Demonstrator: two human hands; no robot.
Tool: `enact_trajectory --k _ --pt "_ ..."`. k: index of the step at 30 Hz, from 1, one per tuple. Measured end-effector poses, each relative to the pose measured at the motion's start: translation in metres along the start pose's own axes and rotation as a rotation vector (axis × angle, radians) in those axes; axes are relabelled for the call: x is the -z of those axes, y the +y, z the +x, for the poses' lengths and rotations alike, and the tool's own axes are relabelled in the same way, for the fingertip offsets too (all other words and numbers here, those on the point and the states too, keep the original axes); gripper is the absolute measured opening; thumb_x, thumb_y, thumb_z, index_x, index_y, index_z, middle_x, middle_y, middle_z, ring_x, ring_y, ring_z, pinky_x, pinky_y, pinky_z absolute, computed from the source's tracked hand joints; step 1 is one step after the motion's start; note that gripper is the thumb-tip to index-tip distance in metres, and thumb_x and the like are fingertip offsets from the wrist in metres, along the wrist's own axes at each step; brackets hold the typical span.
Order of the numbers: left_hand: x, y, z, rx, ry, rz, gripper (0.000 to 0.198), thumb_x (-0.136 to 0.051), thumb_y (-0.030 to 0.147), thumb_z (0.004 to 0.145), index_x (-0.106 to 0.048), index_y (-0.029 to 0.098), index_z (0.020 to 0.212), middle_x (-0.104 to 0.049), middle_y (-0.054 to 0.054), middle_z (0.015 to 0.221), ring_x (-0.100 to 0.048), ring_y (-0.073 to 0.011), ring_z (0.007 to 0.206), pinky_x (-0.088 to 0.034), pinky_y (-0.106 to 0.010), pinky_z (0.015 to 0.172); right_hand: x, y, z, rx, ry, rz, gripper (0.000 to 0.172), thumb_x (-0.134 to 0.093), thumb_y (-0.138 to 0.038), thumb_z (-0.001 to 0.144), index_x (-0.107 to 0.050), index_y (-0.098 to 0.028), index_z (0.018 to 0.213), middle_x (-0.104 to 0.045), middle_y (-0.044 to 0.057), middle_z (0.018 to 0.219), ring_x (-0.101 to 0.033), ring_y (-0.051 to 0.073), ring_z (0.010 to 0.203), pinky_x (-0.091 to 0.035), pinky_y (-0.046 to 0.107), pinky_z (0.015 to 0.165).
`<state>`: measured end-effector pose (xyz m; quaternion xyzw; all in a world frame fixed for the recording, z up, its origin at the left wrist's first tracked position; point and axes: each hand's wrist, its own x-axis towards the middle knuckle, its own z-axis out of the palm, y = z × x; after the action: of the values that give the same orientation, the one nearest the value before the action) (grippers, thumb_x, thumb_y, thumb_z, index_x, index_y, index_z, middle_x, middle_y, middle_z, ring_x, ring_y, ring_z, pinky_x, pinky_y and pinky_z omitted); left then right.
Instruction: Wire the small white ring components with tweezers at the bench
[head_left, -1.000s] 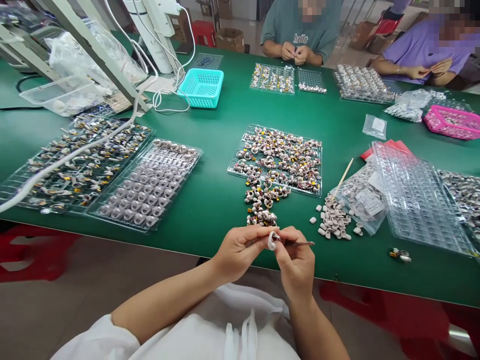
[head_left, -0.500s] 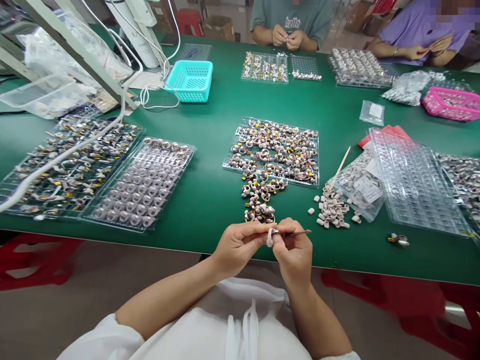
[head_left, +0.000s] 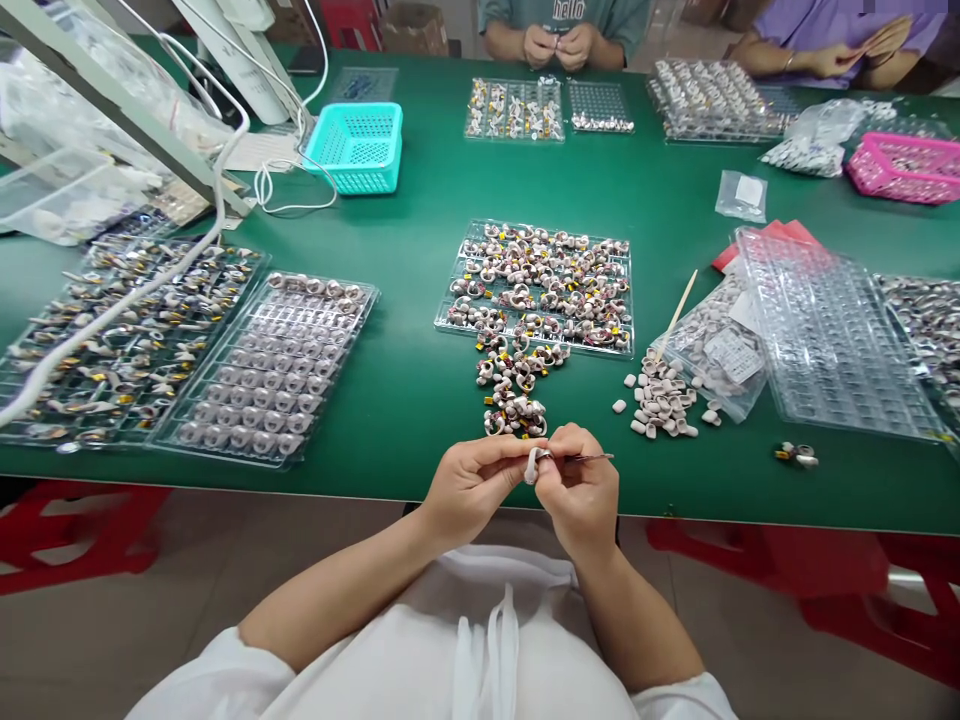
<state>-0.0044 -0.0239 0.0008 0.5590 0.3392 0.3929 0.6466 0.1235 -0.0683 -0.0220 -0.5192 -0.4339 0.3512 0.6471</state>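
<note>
My left hand [head_left: 466, 492] pinches a small white curved plastic part [head_left: 532, 466] between thumb and fingertips, just off the table's front edge. Right against it, my right hand [head_left: 587, 502] is closed on a slim metal tool [head_left: 598, 457], apparently tweezers; one end sticks out to the right and the other is hidden at the part. Beyond my fingers lies a loose heap of similar parts [head_left: 517, 412] with yellow and dark red bits. The heap runs up to a clear tray [head_left: 441, 318] full of such parts. Small white caps [head_left: 664, 405] are piled to the right.
A wooden stick [head_left: 679, 308] and a bag of caps [head_left: 720, 345] lie beside a clear tray [head_left: 832, 340]. Filled trays [head_left: 262, 385] stand left, under a white cable [head_left: 135, 310]. A turquoise basket [head_left: 360, 160] is behind. Two people work across the table, a pink basket [head_left: 907, 165] nearby.
The camera view has shifted slightly, so the far table sits higher in the picture. Both hands keep their grip on the part and tool, with only small finger movement.
</note>
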Motion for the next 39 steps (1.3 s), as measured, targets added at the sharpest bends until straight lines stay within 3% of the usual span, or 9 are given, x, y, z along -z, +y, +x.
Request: enact_trajectory --k 6,17,25,30,33,39 --pt "0.001 0.001 0.001 -0.056 -0.007 0.046 0.020 -0.072 0.017 0.084 -0.081 0.022 0.101 -0.081 -0.008 0.092 -0.073 -0.0149 0.075 -0.056 -0.018 0.071 0.001 0.003 0.000 0.027 -0.009 0.035 0.020 -0.054 -0.004 0.077 -0.052 -0.023 0.079 -0.047 -0.004 0.070 -0.048 0.012 0.064 -0.039 0.025 0.054" --pt "-0.003 0.005 0.003 0.107 -0.052 -0.111 0.019 -0.075 0.028 0.081 -0.081 0.018 0.096 -0.080 -0.010 0.090 -0.075 -0.0198 0.079 -0.060 -0.024 0.074 0.012 -0.004 0.000 0.037 -0.063 -0.073 0.017 -0.055 -0.006 0.078 -0.052 -0.023 0.080 -0.047 -0.003 0.069 -0.049 0.013 0.066 -0.038 0.025 0.054" --pt "0.001 0.008 0.003 -0.055 -0.101 0.070 0.023 -0.067 0.032 0.087 -0.081 0.016 0.095 -0.074 -0.010 0.074 -0.063 -0.0159 0.064 -0.053 -0.025 0.060 0.005 -0.008 -0.003 0.084 -0.010 -0.064 0.020 -0.055 -0.005 0.074 -0.051 -0.023 0.080 -0.046 -0.003 0.068 -0.047 0.014 0.065 -0.039 0.026 0.056" --pt "0.004 0.006 0.004 -0.099 -0.116 0.101 0.021 -0.065 0.028 0.089 -0.081 0.017 0.098 -0.074 -0.009 0.074 -0.062 -0.0159 0.065 -0.052 -0.026 0.063 0.005 -0.003 -0.002 0.052 -0.022 -0.026 0.020 -0.055 -0.004 0.074 -0.051 -0.023 0.079 -0.045 -0.004 0.069 -0.045 0.012 0.063 -0.039 0.025 0.056" --pt "0.006 0.004 0.005 -0.053 -0.095 0.069 0.019 -0.068 0.024 0.087 -0.081 0.017 0.098 -0.076 -0.009 0.078 -0.065 -0.0158 0.067 -0.053 -0.025 0.066 0.006 -0.001 0.002 -0.029 -0.057 -0.014 0.018 -0.055 -0.005 0.075 -0.050 -0.023 0.077 -0.044 -0.004 0.069 -0.044 0.011 0.060 -0.038 0.023 0.053" --pt "0.008 0.008 0.014 0.213 -0.129 -0.058 0.023 -0.071 0.026 0.084 -0.078 0.013 0.102 -0.078 -0.010 0.091 -0.071 -0.0198 0.082 -0.057 -0.027 0.076 0.012 -0.007 0.011 -0.197 -0.113 -0.038 0.011 -0.059 -0.014 0.078 -0.051 -0.021 0.073 -0.049 -0.004 0.068 -0.047 0.011 0.060 -0.041 0.023 0.053"
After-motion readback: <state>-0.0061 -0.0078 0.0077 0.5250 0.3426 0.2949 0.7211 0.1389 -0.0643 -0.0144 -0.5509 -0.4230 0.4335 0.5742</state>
